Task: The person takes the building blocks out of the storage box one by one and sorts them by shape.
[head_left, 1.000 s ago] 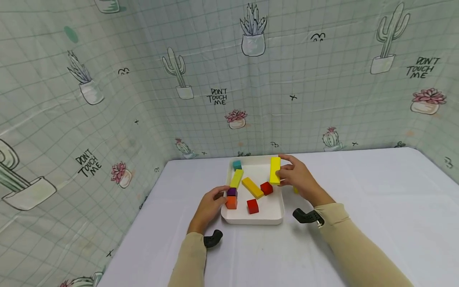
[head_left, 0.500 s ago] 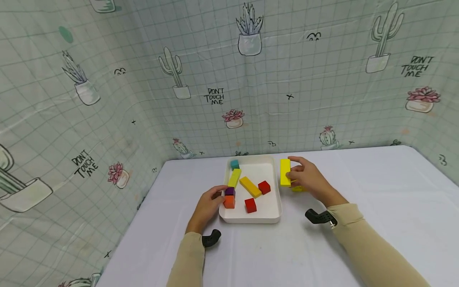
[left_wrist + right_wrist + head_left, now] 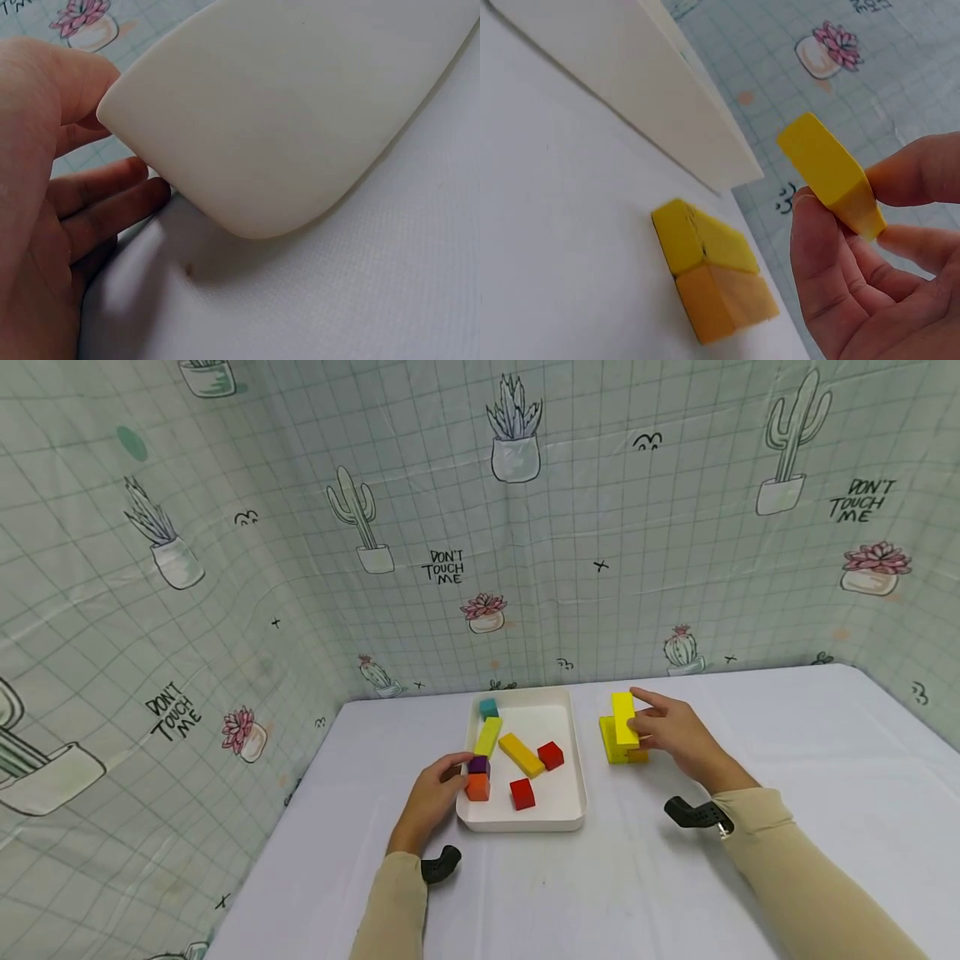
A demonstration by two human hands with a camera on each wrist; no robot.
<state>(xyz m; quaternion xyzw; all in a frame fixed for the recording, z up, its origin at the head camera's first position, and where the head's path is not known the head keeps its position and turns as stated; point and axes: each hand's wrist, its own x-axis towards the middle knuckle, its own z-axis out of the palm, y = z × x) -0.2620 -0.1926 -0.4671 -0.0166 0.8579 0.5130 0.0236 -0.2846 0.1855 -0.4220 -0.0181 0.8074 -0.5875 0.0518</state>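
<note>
My right hand (image 3: 682, 739) pinches a yellow rectangular block (image 3: 625, 718) between thumb and fingertips, right of the tray. In the right wrist view the held block (image 3: 825, 161) is raised over two blocks lying side by side on the table, one yellow (image 3: 679, 240) and one orange-yellow (image 3: 712, 304). My left hand (image 3: 431, 797) grips the left wall of the white tray (image 3: 525, 822). In the left wrist view, some fingers (image 3: 120, 191) lie along the tray's outer wall and the others reach over its rim.
Inside the tray are a teal cube (image 3: 489, 707), a lime block (image 3: 488, 737), a yellow block (image 3: 521, 755), a purple cube (image 3: 478, 765), an orange cube (image 3: 477, 787) and two red cubes, one farther back (image 3: 551, 756), one nearer (image 3: 522, 794). Patterned cloth (image 3: 555, 568) hangs behind the table.
My right hand has carried the yellow block rightward from over the tray to above the two blocks on the table. The left hand stays at the tray's left wall.
</note>
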